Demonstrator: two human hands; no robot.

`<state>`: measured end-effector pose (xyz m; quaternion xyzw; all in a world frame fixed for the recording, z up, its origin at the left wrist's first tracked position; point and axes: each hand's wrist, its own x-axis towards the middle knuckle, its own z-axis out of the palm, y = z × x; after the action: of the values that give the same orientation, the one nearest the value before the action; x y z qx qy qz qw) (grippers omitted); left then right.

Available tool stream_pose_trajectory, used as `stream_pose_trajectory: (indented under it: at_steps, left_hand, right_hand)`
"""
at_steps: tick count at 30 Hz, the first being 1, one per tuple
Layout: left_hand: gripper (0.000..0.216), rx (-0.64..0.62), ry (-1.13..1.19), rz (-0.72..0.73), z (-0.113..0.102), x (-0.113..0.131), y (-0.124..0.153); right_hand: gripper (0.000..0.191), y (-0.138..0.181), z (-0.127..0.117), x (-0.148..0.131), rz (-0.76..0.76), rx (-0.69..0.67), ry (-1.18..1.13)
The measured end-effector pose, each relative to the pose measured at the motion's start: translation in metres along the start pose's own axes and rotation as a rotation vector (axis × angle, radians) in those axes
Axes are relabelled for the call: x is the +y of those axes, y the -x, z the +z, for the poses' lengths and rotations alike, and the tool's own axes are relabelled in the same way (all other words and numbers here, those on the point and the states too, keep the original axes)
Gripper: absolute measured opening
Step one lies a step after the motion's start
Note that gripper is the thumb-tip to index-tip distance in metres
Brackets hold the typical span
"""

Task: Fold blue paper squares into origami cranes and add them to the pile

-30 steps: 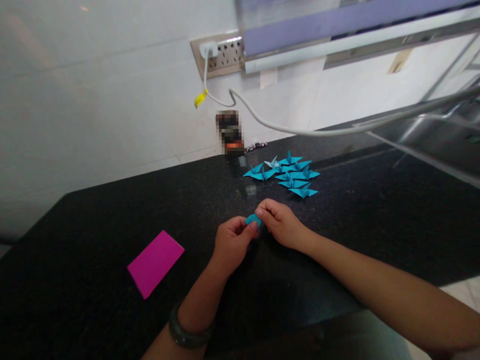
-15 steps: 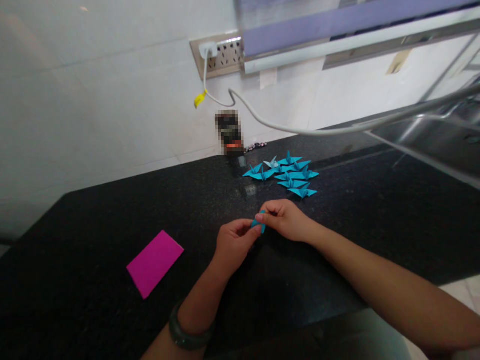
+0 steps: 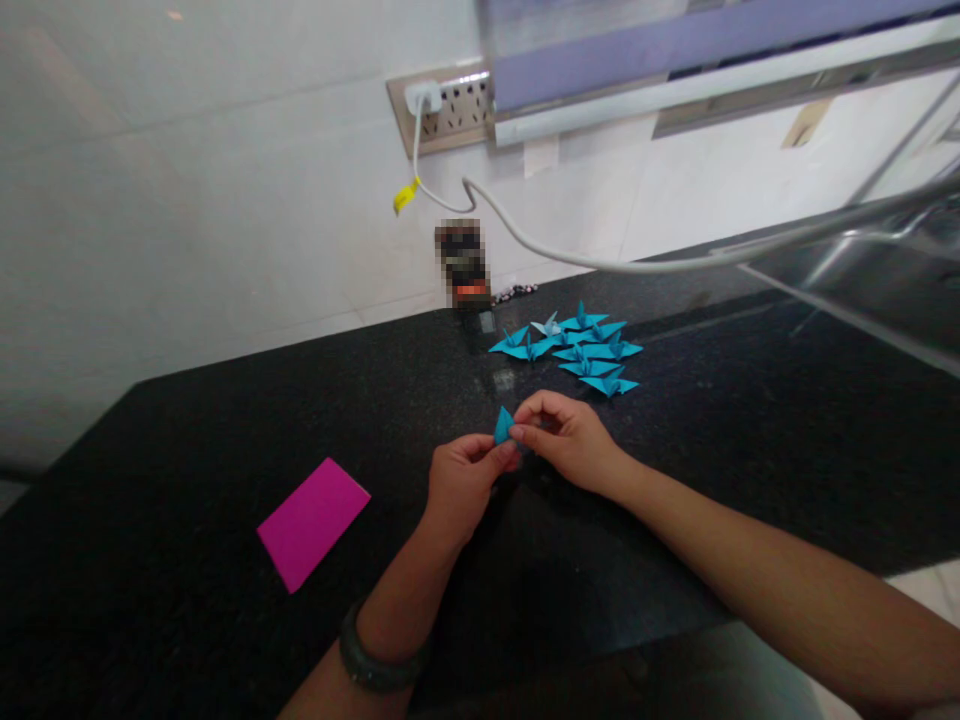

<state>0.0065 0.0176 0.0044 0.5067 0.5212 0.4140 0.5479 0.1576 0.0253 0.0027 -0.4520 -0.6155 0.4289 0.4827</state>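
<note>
Both of my hands pinch one small folded piece of teal paper (image 3: 503, 425) just above the black stone counter (image 3: 187, 430). My left hand (image 3: 465, 482) grips it from below with thumb and fingers closed; a dark bracelet sits on that wrist. My right hand (image 3: 564, 437) pinches it from the right side. A pointed tip of the paper sticks up between the fingers. Behind the hands lies a cluster of several finished teal paper cranes (image 3: 576, 348).
A magenta paper sheet (image 3: 313, 521) lies flat at the left of the counter. A white cable (image 3: 570, 255) runs from a wall socket strip (image 3: 442, 110) across to the right. A small blurred object (image 3: 463, 263) stands against the tiled wall. A metal rack (image 3: 862, 230) is at the right.
The teal paper has been turned between my fingers: it lay flat a second ago and now stands with a point upward. Both hands stayed in nearly the same spot.
</note>
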Motion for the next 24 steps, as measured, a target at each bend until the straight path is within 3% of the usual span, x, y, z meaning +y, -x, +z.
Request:
stream_pose_trajectory:
  at_steps: [13,17,24]
  left_hand:
    - [0.017,0.063,-0.261,0.109,-0.002,0.005,0.003]
    - [0.018,0.037,-0.227,0.113,-0.003,0.005,0.002]
    - [0.013,-0.094,0.029,0.002,-0.002,0.004,0.001]
  right_hand:
    - [0.007,0.001,-0.003,-0.005,-0.169,0.0,0.15]
    - [0.003,-0.001,-0.004,-0.002,-0.262,-0.07,0.111]
    - [0.011,-0.003,-0.008,0.006,-0.318,-0.02,0.115]
